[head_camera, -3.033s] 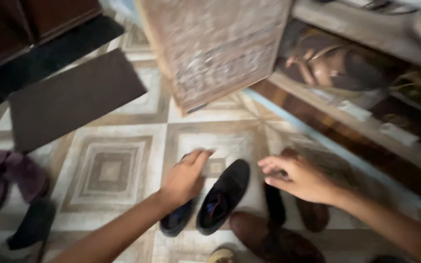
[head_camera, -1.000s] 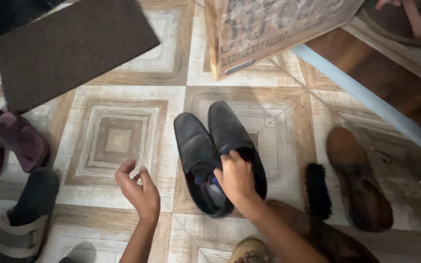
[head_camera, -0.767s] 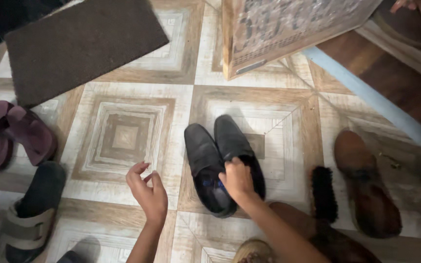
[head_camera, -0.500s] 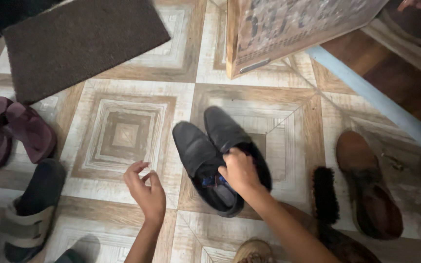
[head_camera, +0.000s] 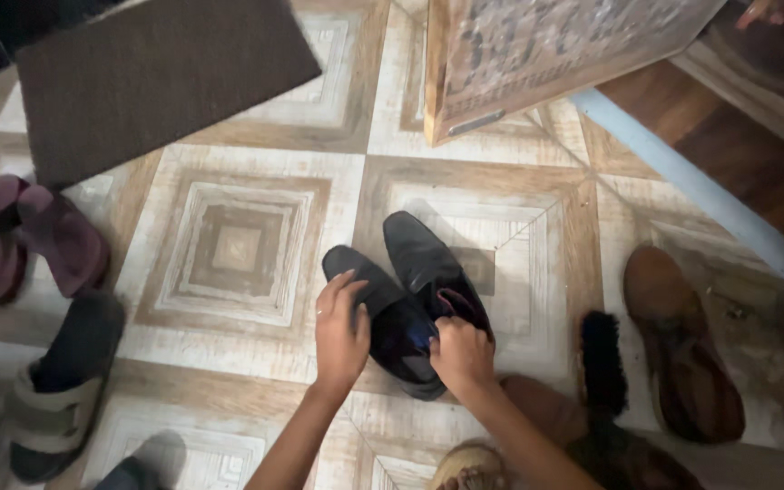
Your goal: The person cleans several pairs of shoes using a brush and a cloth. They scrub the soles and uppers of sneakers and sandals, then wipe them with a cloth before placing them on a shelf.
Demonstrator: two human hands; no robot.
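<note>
On patterned floor tiles (head_camera: 238, 249): pair of black shoes (head_camera: 410, 290), side by side. Left hand (head_camera: 341, 331) open, resting on left shoe; right hand (head_camera: 461, 356) closed, gripping right shoe's heel. Shoe brush (head_camera: 602, 363) nearby.

Dim, warm indoor light, patterned beige tiled floor (head_camera: 238, 245) brightest at centre, corners fell into shadow, soft motion blur throughout, edges stretched, black leather shoes (head_camera: 410, 290) lost detail.

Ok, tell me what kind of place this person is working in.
Probably a home entryway or shoe corner. A dark doormat lies on the patterned tile floor, with sandals, a brown shoe and a shoe brush scattered around. Both hands rest on a pair of black shoes.
</note>
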